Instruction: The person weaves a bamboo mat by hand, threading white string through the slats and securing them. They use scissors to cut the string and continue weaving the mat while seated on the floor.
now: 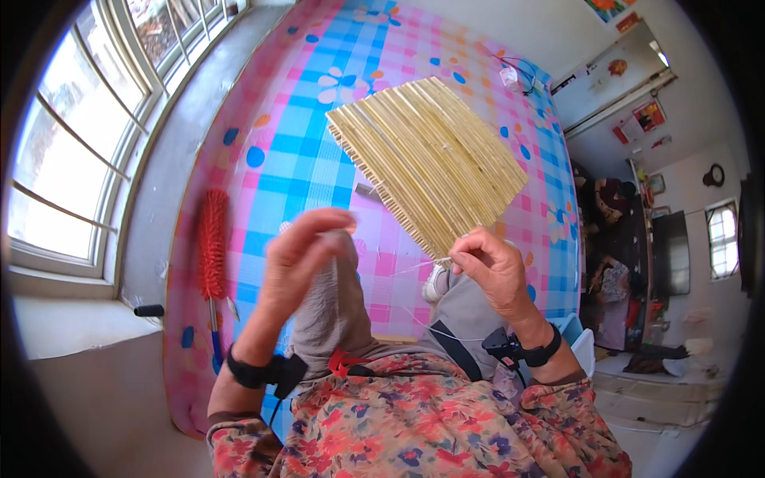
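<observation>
A square panel of straw-coloured stalks (430, 151), laid side by side and bound together, is held up tilted in front of me. My right hand (490, 267) is closed, thumb and fingers pinching the panel's near corner, where thin white thread shows. The thread (422, 320) also hangs in a loose loop over my lap. My left hand (301, 259) is raised over my left knee, apart from the panel, its fingers bent and smeared by motion. Whether it holds the thread cannot be made out. A small grey flat piece (367, 191) lies on the sheet behind the panel.
I sit on a bed covered with a pink and blue checked sheet (303, 159). To the left lie a red fluffy duster (213, 247) and a barred window (88, 151) with a grey sill. A light-blue container (575, 338) stands near my right elbow. Cables (526, 76) lie at the far corner.
</observation>
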Demonstrator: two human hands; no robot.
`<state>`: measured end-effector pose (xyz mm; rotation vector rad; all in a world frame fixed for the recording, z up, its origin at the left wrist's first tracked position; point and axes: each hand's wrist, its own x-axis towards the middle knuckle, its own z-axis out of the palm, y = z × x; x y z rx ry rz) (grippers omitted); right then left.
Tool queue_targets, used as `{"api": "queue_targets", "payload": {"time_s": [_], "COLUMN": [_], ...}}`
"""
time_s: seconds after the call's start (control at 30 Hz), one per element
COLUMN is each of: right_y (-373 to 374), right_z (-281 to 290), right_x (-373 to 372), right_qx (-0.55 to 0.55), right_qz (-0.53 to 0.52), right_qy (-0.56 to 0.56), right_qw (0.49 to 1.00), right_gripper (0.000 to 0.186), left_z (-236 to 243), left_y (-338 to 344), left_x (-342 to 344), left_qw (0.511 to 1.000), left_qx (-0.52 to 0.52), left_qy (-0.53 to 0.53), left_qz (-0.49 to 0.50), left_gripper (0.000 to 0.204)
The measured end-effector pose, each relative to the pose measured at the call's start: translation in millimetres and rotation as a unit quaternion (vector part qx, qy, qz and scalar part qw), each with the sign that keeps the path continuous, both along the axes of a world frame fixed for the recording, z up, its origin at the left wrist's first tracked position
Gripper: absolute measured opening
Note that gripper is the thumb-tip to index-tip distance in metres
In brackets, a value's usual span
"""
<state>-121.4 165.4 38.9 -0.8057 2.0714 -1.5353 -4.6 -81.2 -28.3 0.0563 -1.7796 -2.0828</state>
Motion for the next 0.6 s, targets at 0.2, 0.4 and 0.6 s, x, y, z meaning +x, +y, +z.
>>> {"api": "queue_targets", "payload": {"time_s": [0.2,0.4,0.6], "right_y": [9,25,8], "right_z": [21,9,-23], "right_x": [-8,-43,-80], "right_qx": [-0.050,-0.134,-0.234], "right_qz": [-0.047,-0.128,-0.150], "right_qy": [-0.046,-0.162,-0.252], "right_qw": [0.997,0.969,0.927], "right_gripper": [0.005,0.011,0.013], "left_z": [44,20,-22], "left_y": [88,99,82], "left_x": [-64,-115,-144], "left_qw": [0.962,0.956,0.952], "left_qx": [0.083,0.124,0.183], "left_qy": [-0.081,-0.077,-0.094], "left_qz": [-0.246,-0.255,-0.226], "left_gripper": [0.019,0.010,0.014]}}
